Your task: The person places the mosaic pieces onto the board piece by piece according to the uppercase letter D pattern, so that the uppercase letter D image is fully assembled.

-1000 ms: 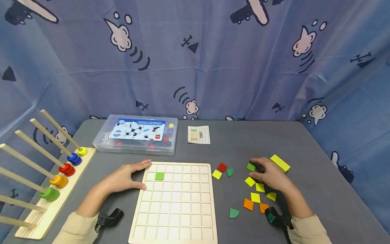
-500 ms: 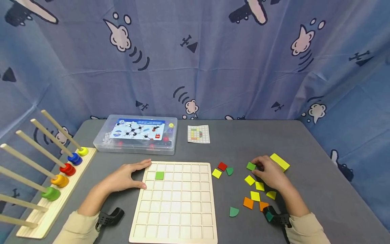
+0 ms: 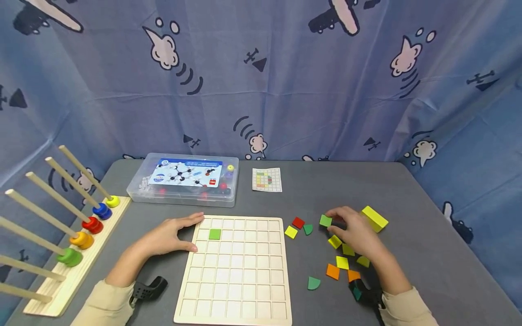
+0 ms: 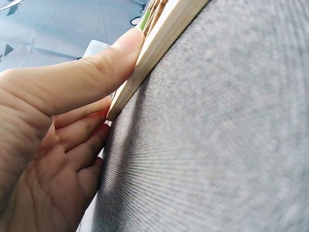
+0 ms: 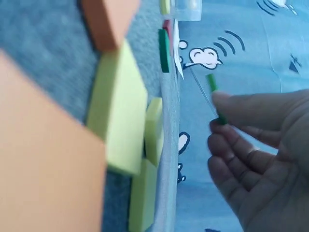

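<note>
In the head view my right hand [image 3: 354, 228] pinches a light green square tile [image 3: 325, 220] between thumb and fingertips, raised off the table. The right wrist view shows the same tile [image 5: 212, 83] edge-on, jutting past the thumb. My left hand [image 3: 170, 237] lies at the upper left of a wooden grid board [image 3: 234, 274], its index fingertip at the corner and its thumb on the left edge. The left wrist view has the thumb [image 4: 111, 63] against the board's edge [image 4: 157, 50]. One green square tile [image 3: 215, 234] sits in a cell of the board near that corner.
Several yellow tiles [image 3: 342, 262], orange tiles [image 3: 332, 271] and a yellow block [image 3: 374, 219] lie around the right hand. Red tile [image 3: 298, 222] and green quarter-round [image 3: 313, 283] lie nearer the board. Behind are a pattern card [image 3: 267, 180] and plastic box [image 3: 183, 179]; a peg rack [image 3: 87, 253] stands left.
My right hand has picked the green square tile up off the table and moved it slightly left. My left hand keeps its place on the board.
</note>
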`<state>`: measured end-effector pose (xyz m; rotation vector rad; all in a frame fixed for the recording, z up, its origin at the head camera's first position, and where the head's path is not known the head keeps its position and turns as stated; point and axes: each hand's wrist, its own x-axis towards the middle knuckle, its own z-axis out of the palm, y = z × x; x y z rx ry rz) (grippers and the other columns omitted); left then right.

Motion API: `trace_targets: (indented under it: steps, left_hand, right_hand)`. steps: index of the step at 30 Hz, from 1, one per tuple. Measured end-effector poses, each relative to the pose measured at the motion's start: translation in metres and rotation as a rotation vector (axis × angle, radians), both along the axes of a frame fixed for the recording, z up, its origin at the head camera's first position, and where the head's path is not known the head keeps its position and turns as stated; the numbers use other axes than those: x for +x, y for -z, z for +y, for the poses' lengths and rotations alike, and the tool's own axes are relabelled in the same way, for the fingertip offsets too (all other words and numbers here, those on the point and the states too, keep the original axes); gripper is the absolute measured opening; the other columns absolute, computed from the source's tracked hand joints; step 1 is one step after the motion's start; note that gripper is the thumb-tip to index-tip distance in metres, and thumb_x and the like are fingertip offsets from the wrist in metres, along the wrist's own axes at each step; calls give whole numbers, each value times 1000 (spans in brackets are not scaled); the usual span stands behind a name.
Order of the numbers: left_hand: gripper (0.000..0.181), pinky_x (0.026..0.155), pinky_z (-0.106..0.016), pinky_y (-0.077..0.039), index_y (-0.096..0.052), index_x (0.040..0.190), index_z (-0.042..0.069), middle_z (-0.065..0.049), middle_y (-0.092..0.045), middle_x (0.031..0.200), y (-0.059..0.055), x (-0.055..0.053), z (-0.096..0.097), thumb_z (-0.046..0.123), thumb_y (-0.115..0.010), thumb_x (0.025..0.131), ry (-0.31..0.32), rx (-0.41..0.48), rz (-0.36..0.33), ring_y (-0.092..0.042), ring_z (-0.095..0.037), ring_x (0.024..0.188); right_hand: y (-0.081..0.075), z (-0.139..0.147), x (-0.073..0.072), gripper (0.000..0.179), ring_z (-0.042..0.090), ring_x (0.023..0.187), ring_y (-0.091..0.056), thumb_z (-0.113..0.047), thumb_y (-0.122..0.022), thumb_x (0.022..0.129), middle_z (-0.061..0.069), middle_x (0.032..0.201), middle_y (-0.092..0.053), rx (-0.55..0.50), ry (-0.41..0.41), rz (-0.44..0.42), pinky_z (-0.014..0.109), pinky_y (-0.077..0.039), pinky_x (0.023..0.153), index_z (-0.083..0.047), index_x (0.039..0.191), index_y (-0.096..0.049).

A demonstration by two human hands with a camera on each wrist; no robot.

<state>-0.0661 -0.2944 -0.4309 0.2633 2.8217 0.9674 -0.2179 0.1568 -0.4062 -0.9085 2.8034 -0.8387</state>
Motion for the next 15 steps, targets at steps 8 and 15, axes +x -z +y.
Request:
trace_targets:
  steps: [8, 15]
  left_hand:
    - [88, 105, -57, -32, -41, 145, 16, -4, -35, 153, 5, 0, 1, 51, -74, 72, -14, -4, -2, -33, -36, 138]
    - [88, 105, -58, -32, -40, 146, 15, -5, -34, 153, 2, -1, -1, 50, -74, 73, -13, 3, -4, -32, -37, 138]
  right_hand:
    - [-4, -19, 17, 28, 28, 99, -61, -7, -71, 83, 7, 107, -62, -30, -56, 60, 45, -52, 82, -8, 111, -66]
    - [-6, -40, 31, 28, 24, 97, -62, -7, -73, 81, 0, 102, -61, -63, -150, 64, 42, -53, 81, -12, 108, -66]
